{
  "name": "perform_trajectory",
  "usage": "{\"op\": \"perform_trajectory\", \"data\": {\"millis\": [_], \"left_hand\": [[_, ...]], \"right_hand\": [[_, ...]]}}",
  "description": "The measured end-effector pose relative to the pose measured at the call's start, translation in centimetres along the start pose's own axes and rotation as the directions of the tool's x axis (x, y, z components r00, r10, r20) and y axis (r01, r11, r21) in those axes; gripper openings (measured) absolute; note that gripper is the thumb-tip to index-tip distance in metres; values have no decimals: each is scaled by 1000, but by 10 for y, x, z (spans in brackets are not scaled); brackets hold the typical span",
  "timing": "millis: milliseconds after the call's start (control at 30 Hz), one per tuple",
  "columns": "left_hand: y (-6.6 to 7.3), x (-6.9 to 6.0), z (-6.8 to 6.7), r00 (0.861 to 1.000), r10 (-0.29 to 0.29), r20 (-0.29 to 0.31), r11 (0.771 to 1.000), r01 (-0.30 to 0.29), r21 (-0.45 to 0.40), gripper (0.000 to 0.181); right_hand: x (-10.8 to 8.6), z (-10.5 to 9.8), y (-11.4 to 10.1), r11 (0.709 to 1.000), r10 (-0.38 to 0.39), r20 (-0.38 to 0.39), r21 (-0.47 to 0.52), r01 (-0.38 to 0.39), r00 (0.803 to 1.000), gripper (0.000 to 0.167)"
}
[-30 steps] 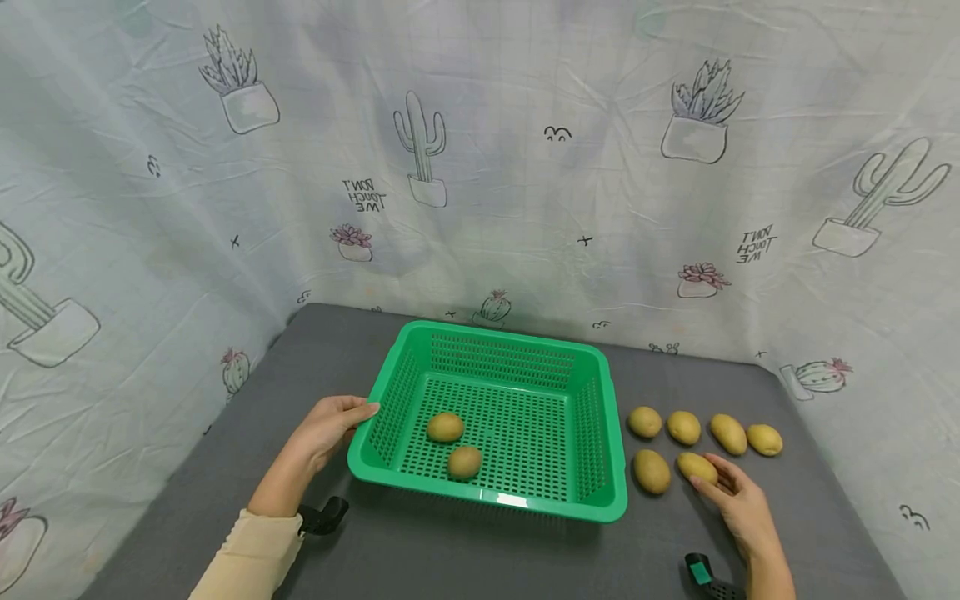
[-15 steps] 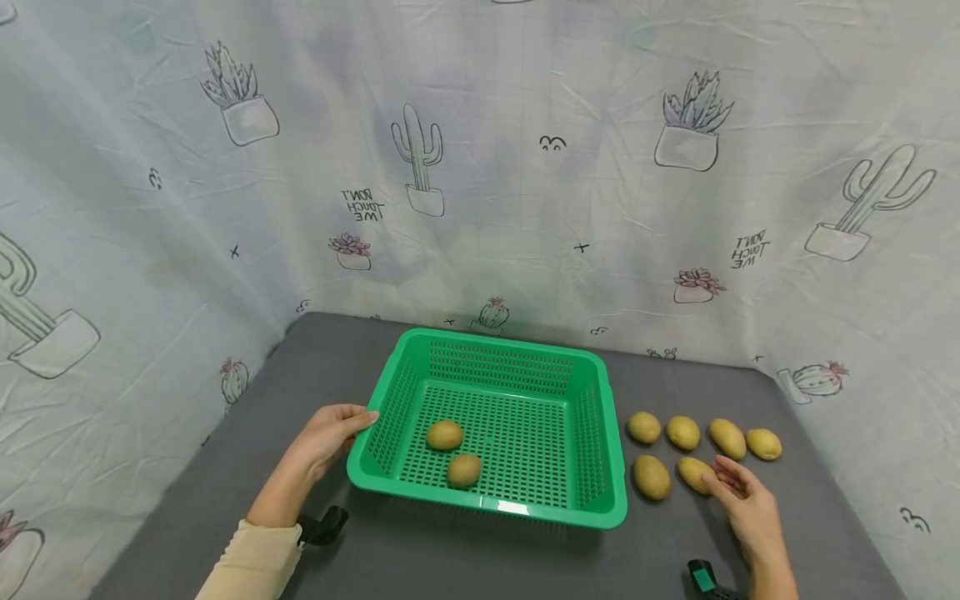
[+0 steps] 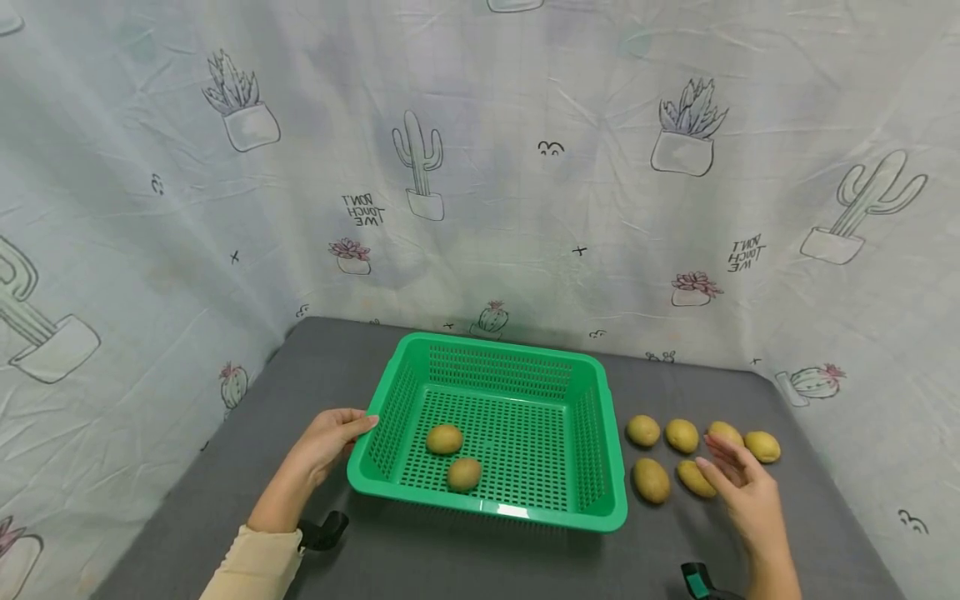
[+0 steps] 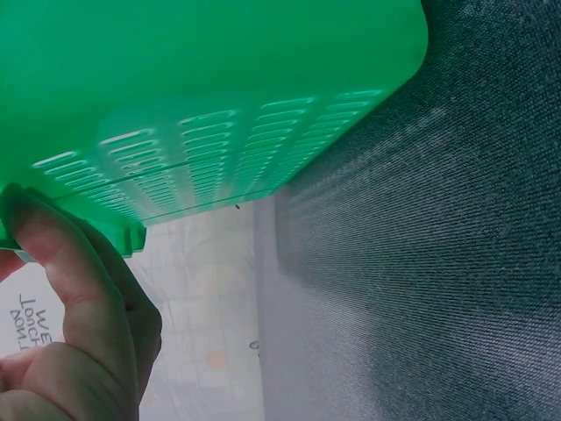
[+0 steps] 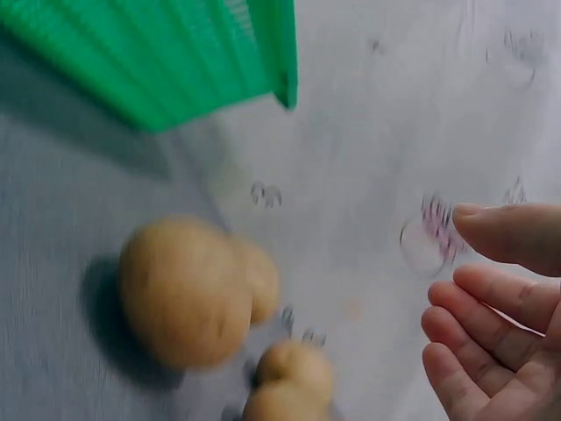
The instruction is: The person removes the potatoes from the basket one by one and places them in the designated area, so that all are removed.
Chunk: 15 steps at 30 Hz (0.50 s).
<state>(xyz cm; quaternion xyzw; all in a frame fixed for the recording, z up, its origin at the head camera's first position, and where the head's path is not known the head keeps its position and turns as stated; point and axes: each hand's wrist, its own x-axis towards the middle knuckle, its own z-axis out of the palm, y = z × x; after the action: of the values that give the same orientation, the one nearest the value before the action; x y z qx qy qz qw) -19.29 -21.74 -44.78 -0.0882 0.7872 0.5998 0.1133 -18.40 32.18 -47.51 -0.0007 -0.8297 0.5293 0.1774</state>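
Observation:
In the head view, my left hand [image 3: 322,448] grips the left rim of a green plastic basket [image 3: 525,518], thumb on top. The left wrist view shows the fingers [image 4: 88,298] curled under that rim. Two potatoes [image 3: 445,439] lie inside, towards the front left. Right of the basket, my right hand [image 3: 752,500] hovers with its fingers apart and nothing in them. Nearest to it is a potato [image 3: 695,479] in the front row, beside a larger brown one [image 3: 651,481]. Behind the hand is another potato [image 3: 724,432], partly covered by the fingertips.
More potatoes, one at the left end [image 3: 643,431], one beside it [image 3: 682,436] and one at the right end [image 3: 762,447], complete the back row on the grey tabletop [image 3: 420,554]. A cactus-print curtain [image 3: 495,167] encloses the table's back and sides.
My right hand has let go of the front-row potato and lifted away from it, its fingers spreading. My left hand stays on the basket rim. The head view has tilted slightly upward.

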Motion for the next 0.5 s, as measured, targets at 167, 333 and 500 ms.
{"op": "perform_trajectory", "data": {"millis": [167,333,500], "left_hand": [[-1,0,0,1000,1,0,1000,-1,-8,47],[-1,0,0,1000,-1,-5,1000,1,-8,49],[0,-2,0,1000,-3,-10,1000,3,-12,49]], "right_hand": [[-3,12,-21,994,-107,83,6,107,991,45],[-6,26,-37,978,-205,137,69,197,969,44],[-10,38,-56,956,-281,180,141,258,943,46]]}}
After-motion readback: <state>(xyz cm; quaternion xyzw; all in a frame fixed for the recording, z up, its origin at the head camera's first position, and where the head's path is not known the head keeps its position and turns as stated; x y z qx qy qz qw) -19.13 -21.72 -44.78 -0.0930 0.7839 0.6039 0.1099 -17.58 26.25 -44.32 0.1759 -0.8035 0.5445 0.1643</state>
